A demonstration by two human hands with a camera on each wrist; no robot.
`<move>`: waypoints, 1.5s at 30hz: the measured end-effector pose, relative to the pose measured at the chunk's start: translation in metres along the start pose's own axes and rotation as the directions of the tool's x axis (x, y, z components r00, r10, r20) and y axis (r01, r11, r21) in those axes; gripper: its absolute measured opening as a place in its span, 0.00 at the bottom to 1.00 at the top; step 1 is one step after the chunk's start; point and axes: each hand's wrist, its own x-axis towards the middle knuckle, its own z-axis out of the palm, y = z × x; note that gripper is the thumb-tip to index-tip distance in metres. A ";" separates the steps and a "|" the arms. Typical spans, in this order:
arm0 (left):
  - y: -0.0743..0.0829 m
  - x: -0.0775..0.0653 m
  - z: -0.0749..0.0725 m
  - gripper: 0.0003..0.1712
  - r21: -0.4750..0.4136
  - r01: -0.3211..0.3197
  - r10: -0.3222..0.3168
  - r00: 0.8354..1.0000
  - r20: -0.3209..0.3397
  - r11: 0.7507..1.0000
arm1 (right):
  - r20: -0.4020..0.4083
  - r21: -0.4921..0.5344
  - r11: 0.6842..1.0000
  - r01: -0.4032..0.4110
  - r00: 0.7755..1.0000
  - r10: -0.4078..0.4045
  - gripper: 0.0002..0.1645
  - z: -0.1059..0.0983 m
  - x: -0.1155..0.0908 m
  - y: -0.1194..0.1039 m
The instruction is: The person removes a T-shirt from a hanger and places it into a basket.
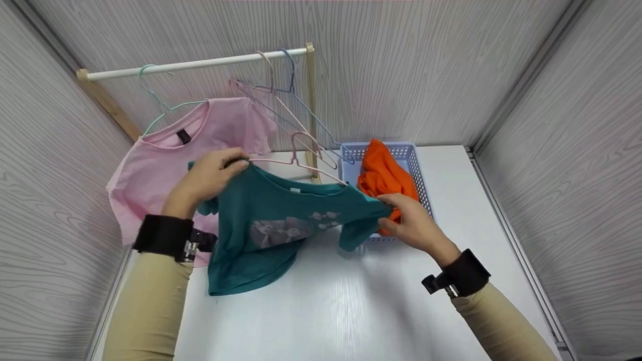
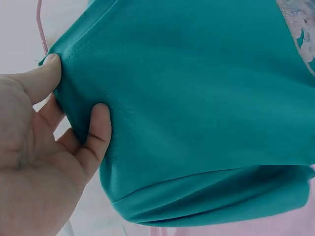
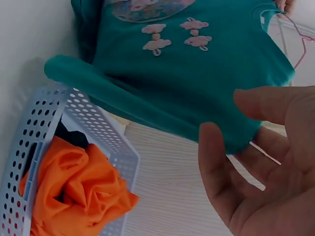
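Note:
A teal T-shirt (image 1: 281, 220) with a pale printed picture and small pink appliqués hangs between my two hands. A thin pink hanger (image 1: 295, 160) sits in its neckline, hook upward. My left hand (image 1: 208, 173) pinches the shirt's left shoulder, thumb on the near side, as the left wrist view shows. My right hand (image 1: 414, 220) is at the opposite shoulder and sleeve, with fingers (image 3: 268, 147) behind the cloth and thumb in front. The hanger's ends are hidden inside the shirt.
A rack with a white rail (image 1: 200, 64) stands at the back left. A pink T-shirt (image 1: 170, 165) hangs there on a mint hanger (image 1: 163, 106), beside a bare pink hanger and a blue hanger (image 1: 321, 123). Behind my right hand, a lavender basket (image 1: 419, 173) holds orange cloth (image 1: 383, 170).

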 end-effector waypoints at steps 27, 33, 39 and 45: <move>0.074 0.028 0.068 0.17 0.172 -0.155 0.138 0.985 0.106 0.973 | -0.279 -0.235 0.970 -0.058 0.960 -0.010 0.14 -0.011 -0.002 -0.005; 0.074 0.034 0.083 0.13 0.150 -0.258 0.240 0.962 0.127 0.954 | -0.258 -0.188 0.981 -0.043 0.966 -0.007 0.13 -0.008 -0.002 -0.002; 0.061 0.033 0.083 0.13 0.174 -0.378 0.357 0.923 0.143 0.909 | -0.157 -0.140 0.990 0.028 0.986 -0.050 0.09 -0.011 -0.006 0.007; 0.048 0.027 0.074 0.12 0.178 -0.326 0.299 0.940 0.162 0.929 | -0.148 -0.168 0.985 0.029 0.987 -0.054 0.07 -0.015 -0.011 0.029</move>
